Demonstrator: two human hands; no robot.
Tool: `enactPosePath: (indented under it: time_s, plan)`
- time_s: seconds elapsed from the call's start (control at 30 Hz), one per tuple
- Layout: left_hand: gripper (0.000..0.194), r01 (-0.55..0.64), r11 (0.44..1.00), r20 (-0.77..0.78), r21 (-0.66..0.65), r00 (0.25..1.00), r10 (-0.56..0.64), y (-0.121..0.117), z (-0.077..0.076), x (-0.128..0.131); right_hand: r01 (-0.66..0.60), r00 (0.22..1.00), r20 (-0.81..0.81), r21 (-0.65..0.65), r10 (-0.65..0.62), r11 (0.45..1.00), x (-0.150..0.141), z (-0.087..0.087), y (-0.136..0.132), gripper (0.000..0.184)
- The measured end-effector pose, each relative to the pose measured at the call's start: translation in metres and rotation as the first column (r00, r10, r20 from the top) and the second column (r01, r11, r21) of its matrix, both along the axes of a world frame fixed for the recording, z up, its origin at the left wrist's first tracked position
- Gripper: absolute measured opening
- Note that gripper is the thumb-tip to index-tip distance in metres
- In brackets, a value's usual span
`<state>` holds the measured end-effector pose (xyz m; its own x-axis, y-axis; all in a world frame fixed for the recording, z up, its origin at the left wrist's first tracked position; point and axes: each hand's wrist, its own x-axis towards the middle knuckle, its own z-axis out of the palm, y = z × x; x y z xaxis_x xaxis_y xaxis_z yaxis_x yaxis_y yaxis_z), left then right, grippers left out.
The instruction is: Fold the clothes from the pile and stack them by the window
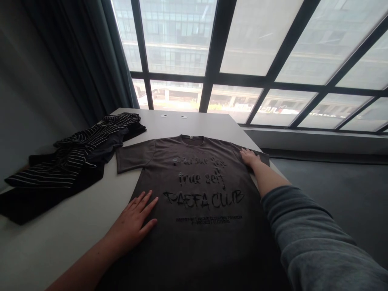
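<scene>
A dark grey T-shirt (pixel 188 186) with black lettering lies spread out, front up, its collar toward the window. My left hand (pixel 133 222) rests flat on the shirt's left side, fingers apart. Farther off, my right hand (pixel 249 157) lies on the right sleeve near the shoulder, its fingers stretched out. Neither hand grips the cloth. The left sleeve is laid out flat to the side. The lower part of the shirt runs into shadow at the bottom of the view.
The shirt lies on a white table (pixel 206 120). A heap of black and white-striped clothes (pixel 75 157) sits along the table's left side. Two small round fittings (pixel 183 117) are near the far edge. Beyond stand a dark curtain (pixel 85 52) and large framed windows (pixel 178 36).
</scene>
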<state>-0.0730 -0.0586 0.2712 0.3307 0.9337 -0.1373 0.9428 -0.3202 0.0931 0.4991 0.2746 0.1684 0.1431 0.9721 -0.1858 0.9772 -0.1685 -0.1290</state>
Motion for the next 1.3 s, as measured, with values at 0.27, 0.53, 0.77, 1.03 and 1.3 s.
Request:
enactPosePath:
  time_s: [0.27,0.53,0.77,1.03,1.3]
  plan:
    - [0.067,0.025,0.999,-0.002,0.021,1.0,-0.025,-0.001,-0.006,-0.006,0.134,0.99,-0.042,0.002,-0.134,0.991,0.033,-0.01,0.001,0.068]
    - [0.067,0.021,0.998,-0.001,0.054,1.0,-0.021,0.0,-0.01,-0.007,0.375,0.927,-0.025,0.098,-0.374,0.922,0.05,-0.004,-0.007,0.061]
    - [0.067,0.03,0.997,0.006,0.065,1.0,-0.031,0.0,-0.01,-0.007,0.564,0.825,-0.023,0.116,-0.565,0.818,0.075,0.007,-0.028,0.057]
    - [0.067,0.025,0.999,0.002,0.041,1.0,-0.025,0.0,-0.006,-0.007,0.644,0.764,-0.154,0.16,-0.626,0.748,0.072,0.011,-0.03,0.054]
    - [0.067,0.032,0.996,0.033,0.078,0.999,-0.035,-0.002,-0.015,-0.011,0.42,0.899,-0.02,0.326,-0.438,0.847,0.066,0.016,-0.037,0.039]
